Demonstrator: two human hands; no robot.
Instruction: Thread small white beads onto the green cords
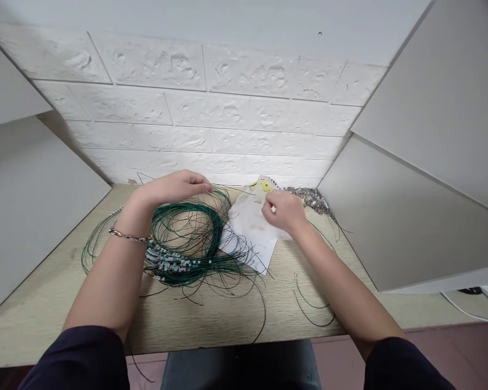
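Observation:
My left hand (184,185) is closed above the back of a coil of green and black wires (217,230), its fingers pressed together at a thin dark wire (238,190). That wire runs from the fingertips toward my right hand (285,209). Small white connectors (173,261) are bunched at the front left of the coil. Curled over a crumpled translucent plastic bag (246,216), my right hand is a loose fist, and what its fingers hold, if anything, is hidden. Beneath the bag lies a white sheet of paper (264,254), partly under the wire ends.
A pile of small metallic bits (311,199) lies at the back right. Something yellow (265,186) shows by the bag. Loose wires (313,324) lie near the front edge of the wooden table (228,325). White panels (423,206) flank both sides, with a brick-patterned wall (228,108) behind.

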